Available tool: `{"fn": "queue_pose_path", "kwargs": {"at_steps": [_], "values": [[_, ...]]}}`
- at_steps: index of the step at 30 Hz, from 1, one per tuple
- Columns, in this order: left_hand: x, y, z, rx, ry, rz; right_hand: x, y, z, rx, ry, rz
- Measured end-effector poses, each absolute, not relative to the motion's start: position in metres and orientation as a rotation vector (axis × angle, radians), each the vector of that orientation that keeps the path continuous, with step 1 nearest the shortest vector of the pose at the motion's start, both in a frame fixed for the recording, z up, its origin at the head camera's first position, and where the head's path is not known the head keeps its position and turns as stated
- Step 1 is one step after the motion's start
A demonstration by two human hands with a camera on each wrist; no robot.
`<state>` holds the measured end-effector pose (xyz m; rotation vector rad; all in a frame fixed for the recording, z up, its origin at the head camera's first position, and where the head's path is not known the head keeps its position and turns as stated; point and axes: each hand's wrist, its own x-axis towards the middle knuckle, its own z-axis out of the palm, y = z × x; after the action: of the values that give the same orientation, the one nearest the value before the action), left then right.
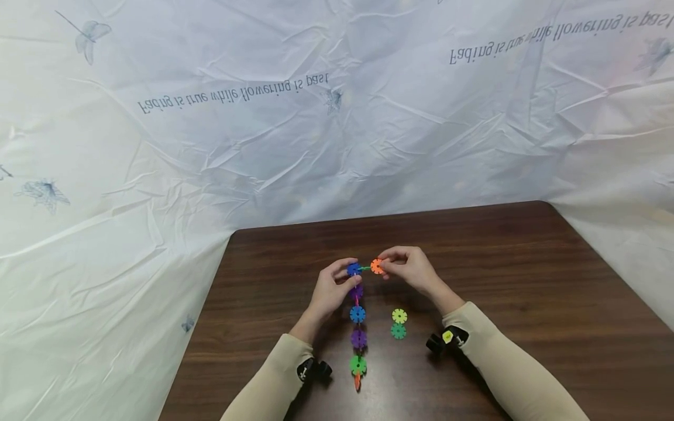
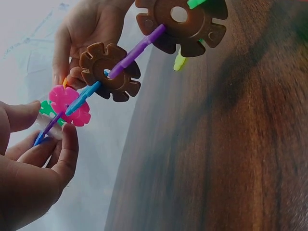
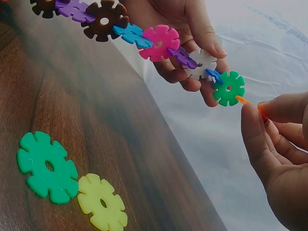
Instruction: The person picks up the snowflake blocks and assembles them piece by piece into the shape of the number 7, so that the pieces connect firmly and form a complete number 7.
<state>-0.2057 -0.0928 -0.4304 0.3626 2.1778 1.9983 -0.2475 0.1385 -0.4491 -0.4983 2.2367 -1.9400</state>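
A chain of slotted plastic snowflake discs, with a blue disc (image 1: pixel 357 314) midway along it, runs toward the person in the head view. My left hand (image 1: pixel 329 289) holds its far end. In the right wrist view, the left fingers are around a white disc (image 3: pixel 202 62), near a pink disc (image 3: pixel 159 43). A green disc (image 3: pixel 229 88) sticks out at the chain's tip. My right hand (image 1: pixel 413 269) pinches an orange disc (image 1: pixel 376 266) between thumb and fingertips; its edge meets the green disc's rim. Fingers hide much of the orange disc in the right wrist view.
On the brown wooden table (image 1: pixel 474 245) lie a loose yellow disc (image 1: pixel 399 316) and a loose green disc (image 1: pixel 398 331), side by side to the right of the chain. A white printed sheet (image 1: pixel 316 152) hangs behind the table's far edge.
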Motion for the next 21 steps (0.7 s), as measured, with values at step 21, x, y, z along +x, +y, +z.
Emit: {"fn": "queue_pose_path", "kwargs": {"at_steps": [21], "values": [[-0.2041,-0.0914,-0.4311,0.369,2.216,1.972,-0.2423,0.1327,-0.4475,-0.526,2.230,-1.932]]}}
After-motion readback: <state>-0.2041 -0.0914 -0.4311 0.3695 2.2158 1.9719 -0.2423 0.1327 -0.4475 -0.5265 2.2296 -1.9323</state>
